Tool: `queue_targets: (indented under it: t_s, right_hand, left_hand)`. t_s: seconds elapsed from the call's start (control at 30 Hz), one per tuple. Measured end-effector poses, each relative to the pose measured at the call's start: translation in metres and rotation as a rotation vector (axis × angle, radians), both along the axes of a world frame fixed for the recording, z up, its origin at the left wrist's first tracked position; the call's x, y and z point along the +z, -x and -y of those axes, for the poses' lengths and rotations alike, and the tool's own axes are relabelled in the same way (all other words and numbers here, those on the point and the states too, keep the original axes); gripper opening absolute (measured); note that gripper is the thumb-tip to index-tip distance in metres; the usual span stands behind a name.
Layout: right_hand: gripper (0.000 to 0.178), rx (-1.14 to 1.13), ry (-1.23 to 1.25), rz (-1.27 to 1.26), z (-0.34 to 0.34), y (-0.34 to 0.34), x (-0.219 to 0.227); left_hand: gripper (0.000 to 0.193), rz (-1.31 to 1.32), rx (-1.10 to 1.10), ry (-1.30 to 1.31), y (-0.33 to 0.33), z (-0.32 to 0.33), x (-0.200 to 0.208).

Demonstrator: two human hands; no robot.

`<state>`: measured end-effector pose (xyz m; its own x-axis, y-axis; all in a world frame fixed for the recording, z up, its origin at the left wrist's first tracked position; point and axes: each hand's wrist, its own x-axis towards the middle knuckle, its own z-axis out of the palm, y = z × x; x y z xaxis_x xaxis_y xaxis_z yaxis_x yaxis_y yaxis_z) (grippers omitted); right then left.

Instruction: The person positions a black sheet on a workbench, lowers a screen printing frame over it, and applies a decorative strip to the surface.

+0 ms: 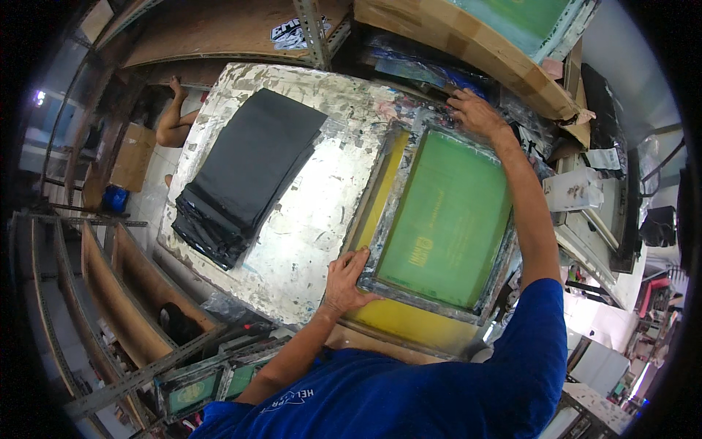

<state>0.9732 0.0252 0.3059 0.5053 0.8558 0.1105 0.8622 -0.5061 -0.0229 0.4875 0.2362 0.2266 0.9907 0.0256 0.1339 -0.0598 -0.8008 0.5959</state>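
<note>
A screen-printing frame with green mesh [446, 219] lies on top of a second frame with yellow mesh [413, 322], on the right part of a worn, paint-flaked table. My left hand [346, 284] is closed round the green frame's near left corner, its fingers along the left side and the thumb along the near side. My right hand [479, 115] reaches to the far edge of the green frame, with its fingers apart and stretched a little past it. A stack of black plastic sheets or bags [252, 172] lies on the table's left half, touched by neither hand.
The whitish tabletop [307, 234] shows between stack and frames. A large cardboard box [468, 55] holds another green screen at the far right. Wooden shelves [139, 285] stand at the left. Beyond the table another person's bare leg [175, 124] shows near the floor.
</note>
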Motion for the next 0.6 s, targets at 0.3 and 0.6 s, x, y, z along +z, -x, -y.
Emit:
queue_targets:
  t_s: [0.3,0.6]
  right_hand:
    - [0.035,-0.541,0.114,0.124,-0.053,0.035,-0.018]
    - [0.052,-1.04,-0.299,0.086,0.007,0.053,0.003]
  left_hand:
    - [0.121,-0.004,0.015,0.049,-0.001,0.003,0.006]
    - [0.123,0.008,0.023,0.013,-0.003,0.004,0.009]
